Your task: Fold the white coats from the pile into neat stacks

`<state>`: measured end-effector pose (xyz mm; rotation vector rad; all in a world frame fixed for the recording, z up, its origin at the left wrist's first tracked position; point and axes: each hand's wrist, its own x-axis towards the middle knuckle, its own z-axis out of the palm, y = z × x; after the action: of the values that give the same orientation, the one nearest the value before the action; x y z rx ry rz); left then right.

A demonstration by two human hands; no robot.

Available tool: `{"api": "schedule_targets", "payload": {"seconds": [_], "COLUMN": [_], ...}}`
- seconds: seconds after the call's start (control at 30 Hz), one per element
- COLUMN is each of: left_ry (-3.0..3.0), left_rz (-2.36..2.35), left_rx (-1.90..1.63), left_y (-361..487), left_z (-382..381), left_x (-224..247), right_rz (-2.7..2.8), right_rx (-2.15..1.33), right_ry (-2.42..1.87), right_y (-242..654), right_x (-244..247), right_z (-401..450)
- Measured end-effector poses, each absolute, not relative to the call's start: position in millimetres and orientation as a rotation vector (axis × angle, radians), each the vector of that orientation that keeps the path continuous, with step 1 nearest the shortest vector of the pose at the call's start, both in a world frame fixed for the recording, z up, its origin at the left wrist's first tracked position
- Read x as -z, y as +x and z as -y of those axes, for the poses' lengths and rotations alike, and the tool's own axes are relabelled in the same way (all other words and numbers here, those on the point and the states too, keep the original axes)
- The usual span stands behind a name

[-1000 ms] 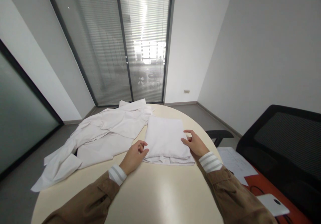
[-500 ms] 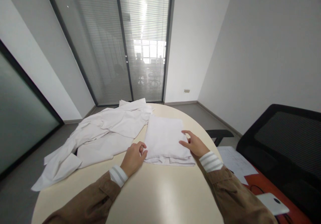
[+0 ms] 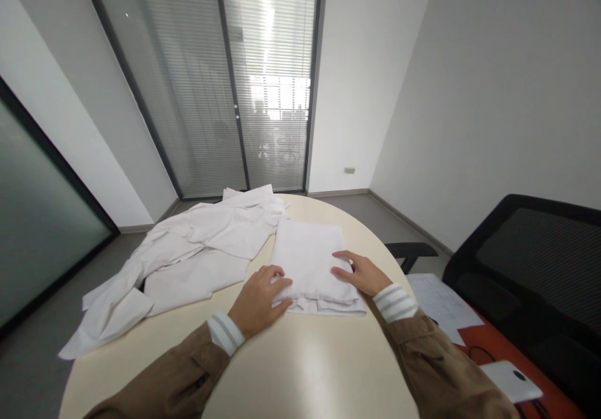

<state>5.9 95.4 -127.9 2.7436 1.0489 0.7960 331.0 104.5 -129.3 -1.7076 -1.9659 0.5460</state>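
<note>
A folded white garment point(image 3: 307, 259) lies flat on the round cream table point(image 3: 307, 356), its layered edges showing along the near side. At its near left corner rests my left hand point(image 3: 260, 297), with thumb and fingers apart over the cloth. On the right side, my right hand point(image 3: 362, 273) touches the top of the fabric near the edge, thumb and forefinger spread. Neither hand visibly pinches the cloth. Left of the folded piece, a loose heap of white garments point(image 3: 197, 237) spreads across the table and hangs over its left edge.
A black mesh office chair point(image 3: 526, 262) with a red-orange seat point(image 3: 502, 350) stands at the right, close to the table edge. Papers point(image 3: 444, 306) and a white device point(image 3: 511, 378) with a dark cable lie on the seat. Glass partitions with blinds point(image 3: 197, 81) rise behind the table.
My left hand has moved right, onto the near left corner of the folded garment, its fingers spreading. My right hand has shifted slightly left and nearer. The folded garment has crept slightly toward me.
</note>
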Motion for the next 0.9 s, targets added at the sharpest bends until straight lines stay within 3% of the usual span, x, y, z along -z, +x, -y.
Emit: {"api": "schedule_targets", "payload": {"seconds": [0.13,0.23,0.4,0.9], "left_ry": [2.858,2.989,3.195,3.387], "left_rz": [-0.951,-0.924,-0.900,-0.687], "left_rx": [-0.669,-0.592,-0.477,-0.549], "left_y": [9.7,12.2,14.5,10.8], "left_z": [-95.6,-95.5,-95.4,-97.4], "left_x": [128.4,127.3,128.0,127.0], "right_rz": [1.949,2.070,2.428,2.566], "right_rx": [-0.244,-0.081,-0.223,-0.245], "right_ry": [-1.832,-1.527,-0.987,-1.046], "right_y": [328.4,321.9,299.5,281.9], "right_x": [119.4,106.0,100.2,112.1], "right_z": [-101.4,-96.8,-88.3,-80.0]}}
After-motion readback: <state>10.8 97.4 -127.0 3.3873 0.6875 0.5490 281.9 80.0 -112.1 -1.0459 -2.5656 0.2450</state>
